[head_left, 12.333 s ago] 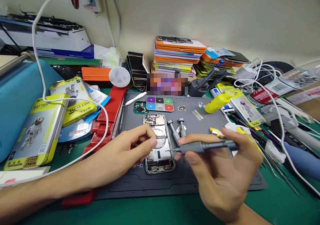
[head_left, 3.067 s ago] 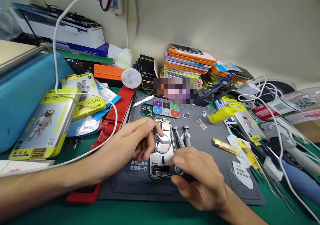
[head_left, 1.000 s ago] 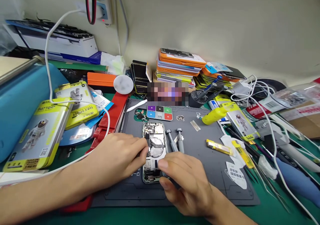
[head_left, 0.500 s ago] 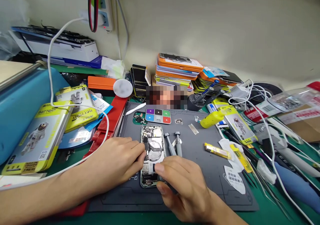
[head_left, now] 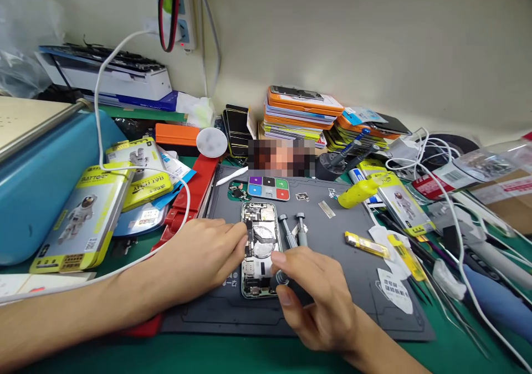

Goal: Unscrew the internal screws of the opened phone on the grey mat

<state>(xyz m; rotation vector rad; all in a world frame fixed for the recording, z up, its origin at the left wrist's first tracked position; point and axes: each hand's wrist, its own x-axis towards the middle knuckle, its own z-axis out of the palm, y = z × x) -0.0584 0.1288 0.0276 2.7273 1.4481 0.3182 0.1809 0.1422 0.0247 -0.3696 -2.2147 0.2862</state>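
Note:
An opened smartphone (head_left: 262, 250) lies on a dark grey work mat (head_left: 332, 307), its inner parts and a round silvery coil showing. My left hand (head_left: 220, 249) is closed at the phone's left edge, fingertips pressed against it; what the tips grip is partly hidden. My right hand (head_left: 320, 293) is at the phone's lower right, fingers curled around a dark screwdriver (head_left: 297, 290) with a round end cap. Its tip cannot be seen. Two grey screwdrivers (head_left: 301, 227) lie just right of the phone. Beyond its top edge is a coloured magnetic pad (head_left: 269, 188).
Yellow battery packs (head_left: 85, 213) and a red clamp-like tool (head_left: 183, 208) lie to the left. A yellow bottle (head_left: 359, 191), yellow strips (head_left: 366, 245) and tweezers (head_left: 455, 313) are on the right. Stacked phone boxes (head_left: 301, 113) stand behind. A white cable (head_left: 100, 102) crosses the left side.
The view has shifted, so most things appear slightly right and higher. My right hand has turned a little, and the dark screwdriver in it shows more. My left hand stays at the phone's edge.

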